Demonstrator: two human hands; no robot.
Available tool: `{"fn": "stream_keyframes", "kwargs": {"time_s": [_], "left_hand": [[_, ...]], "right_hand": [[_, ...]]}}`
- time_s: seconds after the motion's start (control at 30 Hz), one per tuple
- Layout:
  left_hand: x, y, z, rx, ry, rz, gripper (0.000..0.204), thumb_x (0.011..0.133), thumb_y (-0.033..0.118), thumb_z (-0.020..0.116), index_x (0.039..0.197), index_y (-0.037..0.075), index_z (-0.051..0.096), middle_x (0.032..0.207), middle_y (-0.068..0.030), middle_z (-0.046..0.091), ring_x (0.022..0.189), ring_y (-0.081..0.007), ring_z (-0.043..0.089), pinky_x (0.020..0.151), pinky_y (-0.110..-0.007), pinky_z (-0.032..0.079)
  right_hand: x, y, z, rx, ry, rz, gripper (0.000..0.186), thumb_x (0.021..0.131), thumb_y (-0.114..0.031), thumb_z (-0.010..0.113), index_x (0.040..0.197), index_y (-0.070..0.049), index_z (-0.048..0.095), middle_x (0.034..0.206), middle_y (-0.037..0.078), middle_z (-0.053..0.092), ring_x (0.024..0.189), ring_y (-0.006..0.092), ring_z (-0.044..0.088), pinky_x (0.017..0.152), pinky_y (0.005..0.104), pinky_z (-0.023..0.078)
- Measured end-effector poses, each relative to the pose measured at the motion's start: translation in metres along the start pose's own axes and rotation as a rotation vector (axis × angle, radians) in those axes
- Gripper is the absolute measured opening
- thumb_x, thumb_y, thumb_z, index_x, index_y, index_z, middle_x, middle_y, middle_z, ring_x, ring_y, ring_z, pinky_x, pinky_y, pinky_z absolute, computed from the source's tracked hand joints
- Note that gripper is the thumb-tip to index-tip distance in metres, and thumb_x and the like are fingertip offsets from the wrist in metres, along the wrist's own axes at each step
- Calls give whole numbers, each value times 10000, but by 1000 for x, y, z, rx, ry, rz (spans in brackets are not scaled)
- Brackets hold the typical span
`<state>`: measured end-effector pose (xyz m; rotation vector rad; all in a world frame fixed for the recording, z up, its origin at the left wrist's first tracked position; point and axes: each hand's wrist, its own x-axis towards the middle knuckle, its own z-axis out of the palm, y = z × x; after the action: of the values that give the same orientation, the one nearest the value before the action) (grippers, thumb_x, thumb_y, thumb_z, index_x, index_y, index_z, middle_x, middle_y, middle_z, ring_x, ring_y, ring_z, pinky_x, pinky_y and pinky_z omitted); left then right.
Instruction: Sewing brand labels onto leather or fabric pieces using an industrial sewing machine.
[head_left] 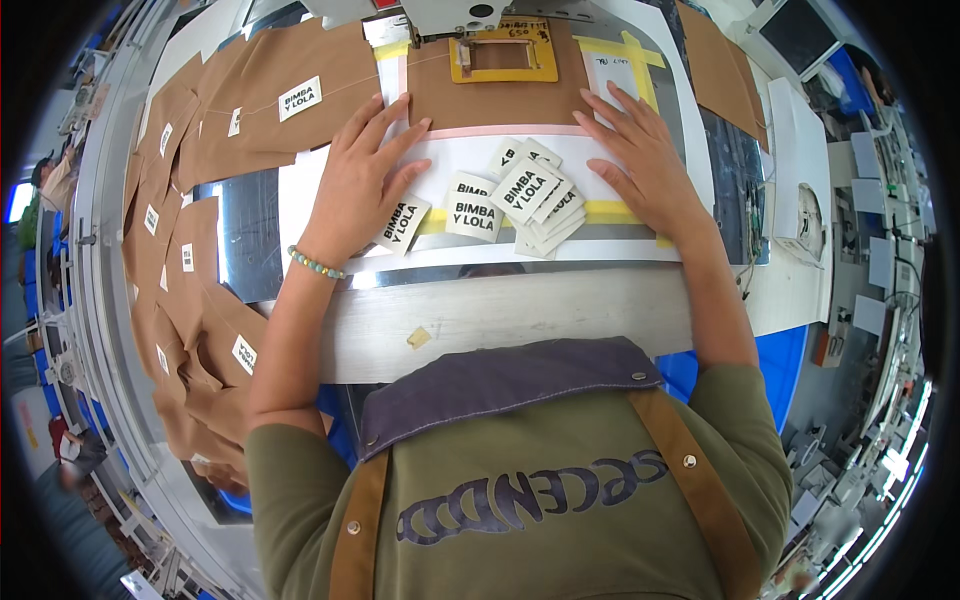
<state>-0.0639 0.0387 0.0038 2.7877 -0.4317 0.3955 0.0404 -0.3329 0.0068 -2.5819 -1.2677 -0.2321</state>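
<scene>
Under the sewing machine head (pixel 455 15) lies a brown fabric piece (pixel 490 108), its near edge along a pink line on a white template (pixel 450 145). A yellow clamp frame (pixel 545 65) with a rectangular window sits over the fabric. My left hand (pixel 362 178) is spread flat, fingertips at the fabric's near left corner. At the near right corner my right hand (pixel 645 168) also lies open, fingers apart. Between my hands is a loose pile of white fabric labels (pixel 525 190) with black print. One more label (pixel 403 224) lies partly beneath my left hand.
A long run of brown fabric pieces with sewn-on labels (pixel 290 120) spreads over the left side and hangs down there. Brown panels (pixel 722 75) are stacked at the right back, near a screen (pixel 798 38). A blue bin (pixel 780 375) stands below the table's right side.
</scene>
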Motion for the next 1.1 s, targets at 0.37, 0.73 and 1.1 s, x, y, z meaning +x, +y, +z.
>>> {"fn": "stream_keyframes", "kwargs": {"time_s": [0.37, 0.73, 1.1], "left_hand": [[4, 2, -1, -79, 4, 0, 408, 1020, 227, 724, 1410, 112, 738, 1623, -98, 578, 1522, -367, 481, 1247, -488, 398], [-4, -3, -40, -138, 64, -6, 417, 943, 58, 774, 1358, 51, 724, 1507, -116, 657, 1361, -365, 627, 1126, -426, 520], [-27, 23, -58, -455, -393, -242, 522, 839, 27, 875, 1328, 60, 695, 1024, -55, 684, 891, -167, 635, 827, -317, 555]], "right_hand": [[-1, 3, -7, 98, 21, -25, 479, 1085, -371, 636, 1489, -114, 659, 1648, 73, 542, 1563, 351, 414, 1319, 549, 269], [-2, 10, -1, 128, 6, -62, 443, 1082, -326, 648, 1466, -106, 669, 1624, 101, 558, 1550, 327, 442, 1302, 532, 298], [24, -10, -34, 145, 40, -127, 357, 1060, -244, 686, 1383, -102, 740, 1585, 72, 609, 1510, 321, 494, 1246, 471, 387]]}}
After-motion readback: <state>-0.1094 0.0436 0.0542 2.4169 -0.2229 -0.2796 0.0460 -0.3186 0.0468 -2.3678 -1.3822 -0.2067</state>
